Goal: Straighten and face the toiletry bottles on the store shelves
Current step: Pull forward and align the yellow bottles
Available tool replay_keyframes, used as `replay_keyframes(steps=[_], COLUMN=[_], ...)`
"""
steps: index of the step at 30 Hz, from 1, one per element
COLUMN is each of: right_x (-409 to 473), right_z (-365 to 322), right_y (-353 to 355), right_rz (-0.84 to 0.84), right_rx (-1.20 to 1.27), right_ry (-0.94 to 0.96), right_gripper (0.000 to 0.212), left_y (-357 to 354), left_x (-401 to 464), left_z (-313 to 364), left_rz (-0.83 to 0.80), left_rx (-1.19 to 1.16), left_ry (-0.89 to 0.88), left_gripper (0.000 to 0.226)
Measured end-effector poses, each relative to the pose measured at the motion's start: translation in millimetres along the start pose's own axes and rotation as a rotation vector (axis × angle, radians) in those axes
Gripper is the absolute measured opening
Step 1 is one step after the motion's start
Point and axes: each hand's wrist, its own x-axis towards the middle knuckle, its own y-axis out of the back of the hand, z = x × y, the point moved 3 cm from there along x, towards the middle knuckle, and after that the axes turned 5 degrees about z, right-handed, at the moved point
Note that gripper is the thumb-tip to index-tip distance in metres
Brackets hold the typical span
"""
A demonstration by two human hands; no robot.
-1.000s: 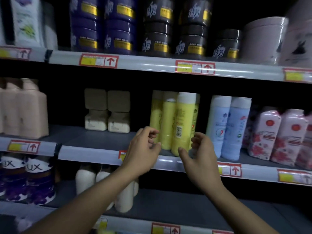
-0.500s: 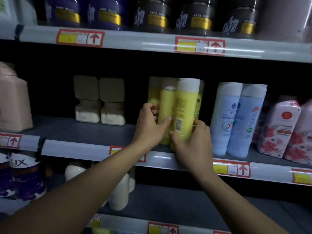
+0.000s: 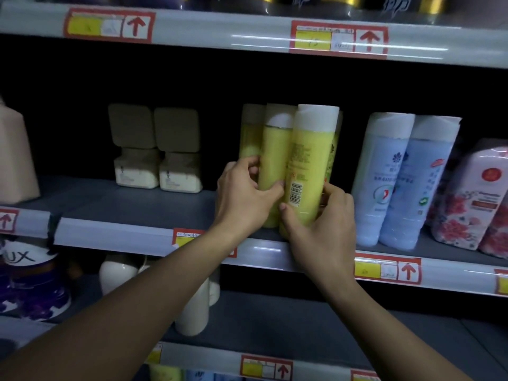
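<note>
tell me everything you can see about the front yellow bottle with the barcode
The front yellow bottle is a tall cylinder of glossy yellow plastic with a white cap on top. It stands upright at the front edge of the middle shelf, its back turned outward: small print and a barcode face the camera. The right hand grips its lower part, thumb across the front. The left hand holds the yellow bottle beside it, thumb tip at the barcode label's edge.

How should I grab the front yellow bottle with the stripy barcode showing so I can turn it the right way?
Probably best to hold the front yellow bottle low on its round body, coming from the open shelf front, as the right hand does. It stands upright; another yellow bottle, held by the left hand, crowds its left side. The round body should let it twist easily.
</note>
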Motion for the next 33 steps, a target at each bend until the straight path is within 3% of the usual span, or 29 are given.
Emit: replay_keyframes(steps=[9,16,26,33], right_x=[-9,-23,-56,-108], right_z=[-4,-6,-22,17], right_y=[7,16,44,46], right_rz=[0.040,0.021,0.042,-0.101], right_rx=[0.103,0.254,0.312,0.222], right_ry=[0.050,0.133,0.269,0.302], right_gripper=[0.066,0.061,0.053,0.049], left_y=[7,38,102,114], left_x=[-14,-38,-71,-130], left_z=[7,3,9,-20], left_rz=[-0.023,0.085,0.004,-0.084], left_rx=[-0.153,-0.358,-0.306,-0.251], left_ry=[-0.028,-0.107,-0.128,-0.122], left_gripper=[0.055,0.061,0.072,0.057])
